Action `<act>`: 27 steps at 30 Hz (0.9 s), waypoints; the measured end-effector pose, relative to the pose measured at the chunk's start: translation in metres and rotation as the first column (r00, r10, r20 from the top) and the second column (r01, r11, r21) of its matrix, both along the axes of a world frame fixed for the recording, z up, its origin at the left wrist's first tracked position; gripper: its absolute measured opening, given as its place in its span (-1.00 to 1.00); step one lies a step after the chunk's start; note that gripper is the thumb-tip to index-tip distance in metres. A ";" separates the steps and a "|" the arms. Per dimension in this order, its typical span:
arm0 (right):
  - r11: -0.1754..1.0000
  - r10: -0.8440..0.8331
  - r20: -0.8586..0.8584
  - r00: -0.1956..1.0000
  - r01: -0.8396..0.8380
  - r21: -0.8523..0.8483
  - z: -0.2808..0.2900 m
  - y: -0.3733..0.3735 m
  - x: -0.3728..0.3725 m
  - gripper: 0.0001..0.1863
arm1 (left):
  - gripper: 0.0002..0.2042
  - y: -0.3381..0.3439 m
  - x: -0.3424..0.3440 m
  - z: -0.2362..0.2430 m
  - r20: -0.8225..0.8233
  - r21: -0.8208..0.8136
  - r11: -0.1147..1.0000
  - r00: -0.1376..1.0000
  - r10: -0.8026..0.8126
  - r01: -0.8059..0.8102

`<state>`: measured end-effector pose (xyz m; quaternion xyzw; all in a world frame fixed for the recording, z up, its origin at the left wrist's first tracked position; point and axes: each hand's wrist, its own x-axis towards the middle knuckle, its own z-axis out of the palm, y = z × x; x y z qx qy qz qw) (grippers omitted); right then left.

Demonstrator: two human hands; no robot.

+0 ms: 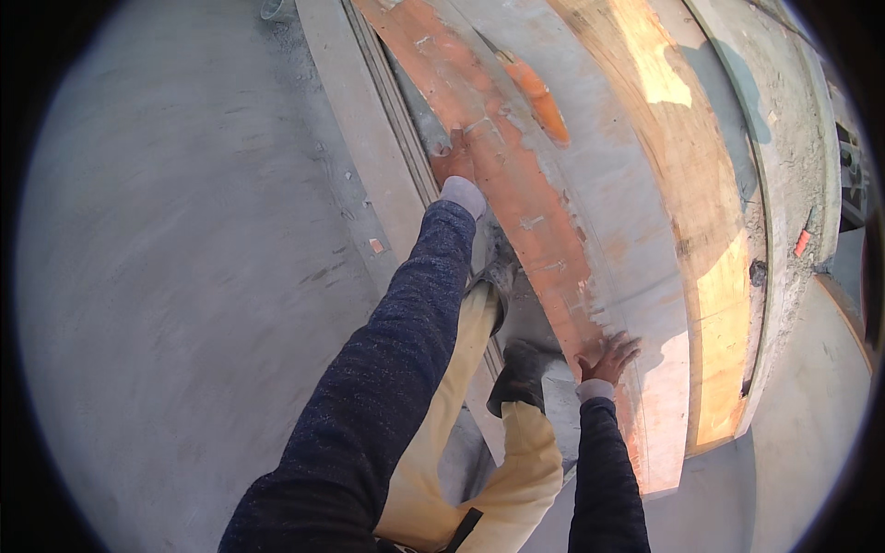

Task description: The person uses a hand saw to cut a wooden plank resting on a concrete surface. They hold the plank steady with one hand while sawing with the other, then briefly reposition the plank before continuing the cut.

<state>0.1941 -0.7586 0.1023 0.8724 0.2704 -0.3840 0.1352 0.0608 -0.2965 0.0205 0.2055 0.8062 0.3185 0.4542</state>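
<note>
Left hand (454, 161) touched the orange-and-grey board (544, 226), couldn't tell how closed tbh; right hand (608, 358) lay on it, spread wide, clasping nothing; board sat just left of a bare wood plank (723, 346).

Dusty grey floor (184, 276) on the left, rough grey strip (800, 138) along the right, warm sunlight (656, 64) among shadows (742, 92).
</note>
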 end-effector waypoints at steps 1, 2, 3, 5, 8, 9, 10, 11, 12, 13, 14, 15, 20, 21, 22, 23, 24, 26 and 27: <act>1.000 0.015 -0.029 0.999 -0.014 0.007 -0.002 0.003 -0.002 0.46 | -0.11 0.033 -0.012 -0.007 -0.042 0.009 0.999 0.998 -0.047 0.048; 0.999 0.044 -0.053 0.998 -0.044 -0.016 -0.002 0.014 -0.003 0.44 | -0.13 0.061 -0.023 -0.013 -0.081 0.019 0.995 0.992 -0.096 0.098; 0.995 0.067 -0.055 0.996 -0.070 -0.068 0.004 0.020 -0.002 0.42 | -0.14 0.073 -0.019 -0.013 -0.126 -0.003 0.990 0.982 -0.142 0.143; 0.988 0.083 -0.055 0.995 -0.089 -0.127 0.011 0.029 0.000 0.39 | -0.08 0.084 -0.002 -0.005 -0.139 -0.076 0.979 0.971 -0.196 0.187; 0.978 0.066 -0.058 0.996 -0.076 -0.193 0.015 0.033 0.002 0.35 | 0.13 0.075 0.009 0.009 -0.058 -0.207 0.964 0.982 -0.180 0.165; 0.968 0.045 -0.066 0.997 -0.060 -0.243 0.014 0.041 0.004 0.34 | 0.12 0.076 0.017 0.015 -0.061 -0.223 0.961 0.981 -0.184 0.166; 0.956 0.025 -0.082 0.996 -0.048 -0.288 0.013 0.047 0.001 0.32 | 0.12 0.075 0.017 0.018 -0.076 -0.236 0.958 0.979 -0.187 0.165; 0.941 0.034 -0.082 0.996 -0.059 -0.334 0.011 0.051 -0.001 0.31 | 0.11 0.075 0.015 0.013 -0.126 -0.245 0.958 0.974 -0.186 0.151; 0.923 0.043 -0.083 0.996 -0.071 -0.379 0.010 0.054 -0.002 0.30 | 0.10 0.074 0.015 0.008 -0.178 -0.252 0.958 0.966 -0.186 0.138; 0.906 0.053 -0.081 0.995 -0.082 -0.415 0.007 0.058 -0.002 0.29 | 0.09 0.077 0.015 0.002 -0.227 -0.250 0.960 0.956 -0.185 0.126; 0.898 0.050 -0.074 0.996 -0.078 -0.432 0.006 0.061 -0.005 0.26 | 0.08 0.080 0.007 -0.008 -0.215 -0.223 0.963 0.957 -0.197 0.148; 0.898 0.064 -0.057 0.996 -0.083 -0.433 0.006 0.062 -0.004 0.25 | 0.06 0.080 0.000 -0.018 -0.204 -0.196 0.966 0.957 -0.208 0.168; 0.907 0.059 0.009 0.998 -0.049 -0.419 0.005 0.053 -0.007 0.22 | -0.02 0.076 0.002 -0.032 -0.229 -0.175 0.965 0.945 -0.234 0.196; 0.906 0.054 0.017 0.998 -0.042 -0.422 0.005 0.050 -0.005 0.21 | -0.03 0.076 0.004 -0.031 -0.226 -0.205 0.963 0.949 -0.221 0.176; 0.901 0.060 0.009 0.998 -0.051 -0.432 0.004 0.056 -0.008 0.21 | -0.05 0.080 0.002 -0.024 -0.233 -0.224 0.963 0.952 -0.201 0.148; 0.896 0.068 0.009 0.998 -0.057 -0.440 0.001 0.063 -0.007 0.21 | -0.05 0.080 0.007 -0.017 -0.177 -0.222 0.962 0.964 -0.199 0.158; 0.892 0.002 -0.021 1.000 -0.011 -0.453 0.005 0.067 -0.007 0.22 | -0.05 0.078 0.011 -0.009 -0.122 -0.220 0.961 0.973 -0.195 0.165; 0.908 0.015 -0.008 1.000 -0.017 -0.418 0.006 0.070 -0.009 0.23 | -0.04 0.083 0.005 -0.004 -0.083 -0.182 0.968 0.978 -0.191 0.173; 0.917 0.023 -0.008 1.000 -0.024 -0.397 0.006 0.069 -0.011 0.24 | -0.02 0.085 0.001 -0.012 -0.085 -0.161 0.969 0.976 -0.200 0.185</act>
